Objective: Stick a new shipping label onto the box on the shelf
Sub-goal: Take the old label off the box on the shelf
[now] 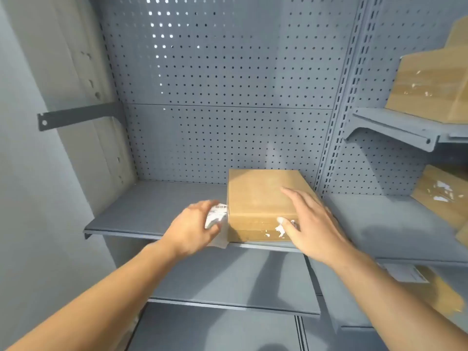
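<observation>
bringing label to box, not stuck yet

head view: box [263, 198] sits on the grey shelf [152, 216], toward its right end near the upright, front face showing white scraps of torn paper [279, 228]. left hand [195, 228] is closed on the label [217, 219], pinched at its edge just left of the box and touching or nearly touching the box side; can't tell if the backing is off. right hand [307, 224] is spread wide, holding nothing, palm down over the box's front right corner, looks set to brace it. step in hand, as i read it: positioning before the stick. next move calls for picking a clean face, likely the top, steadying the box with the right, laying the label flat and pressing it down. more boxes [430, 84] on the right-hand shelves, not involved.
</observation>
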Available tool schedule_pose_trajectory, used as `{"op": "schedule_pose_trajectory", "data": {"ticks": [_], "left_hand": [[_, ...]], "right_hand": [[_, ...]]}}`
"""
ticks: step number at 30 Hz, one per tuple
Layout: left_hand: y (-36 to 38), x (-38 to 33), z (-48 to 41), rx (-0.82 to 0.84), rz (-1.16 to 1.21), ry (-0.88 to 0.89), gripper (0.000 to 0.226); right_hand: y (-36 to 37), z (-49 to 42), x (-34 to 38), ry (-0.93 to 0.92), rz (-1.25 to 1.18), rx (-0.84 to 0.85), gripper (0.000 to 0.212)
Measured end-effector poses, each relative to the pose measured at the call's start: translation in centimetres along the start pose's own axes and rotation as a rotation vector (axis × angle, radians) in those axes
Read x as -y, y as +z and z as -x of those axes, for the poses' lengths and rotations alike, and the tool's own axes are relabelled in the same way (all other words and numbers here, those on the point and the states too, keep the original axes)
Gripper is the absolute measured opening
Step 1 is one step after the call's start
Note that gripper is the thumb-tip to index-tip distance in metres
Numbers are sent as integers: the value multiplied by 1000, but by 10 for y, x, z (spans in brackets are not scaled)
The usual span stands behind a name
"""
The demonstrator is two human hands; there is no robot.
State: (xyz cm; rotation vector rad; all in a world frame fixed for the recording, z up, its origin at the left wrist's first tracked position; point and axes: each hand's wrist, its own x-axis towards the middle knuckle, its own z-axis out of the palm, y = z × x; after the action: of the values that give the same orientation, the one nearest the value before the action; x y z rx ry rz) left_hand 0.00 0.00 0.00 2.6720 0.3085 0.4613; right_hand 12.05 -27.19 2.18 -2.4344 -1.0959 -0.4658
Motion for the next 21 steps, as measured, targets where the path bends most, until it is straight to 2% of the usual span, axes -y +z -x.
{"op": "schedule_pose_trajectory", "data": {"ticks": [3,5,10,17,21], "left_hand": [[10,18,23,156,-189,66,61],[15,32,38,215,-228,102,52],[12,49,50,21,-313,35,30],[20,59,58,1,-267,107,34],[22,65,59,-121,-235,114,29]], "right_hand": [[-2,13,-6,13,-77,-39,66],[-3,24,-2,31,-102,-42,66],[3,29,30,-12,-209,-71,65],[14,31,53,-34,-319,-118,64],[26,29,66,-87,-304,-105,58]]}}
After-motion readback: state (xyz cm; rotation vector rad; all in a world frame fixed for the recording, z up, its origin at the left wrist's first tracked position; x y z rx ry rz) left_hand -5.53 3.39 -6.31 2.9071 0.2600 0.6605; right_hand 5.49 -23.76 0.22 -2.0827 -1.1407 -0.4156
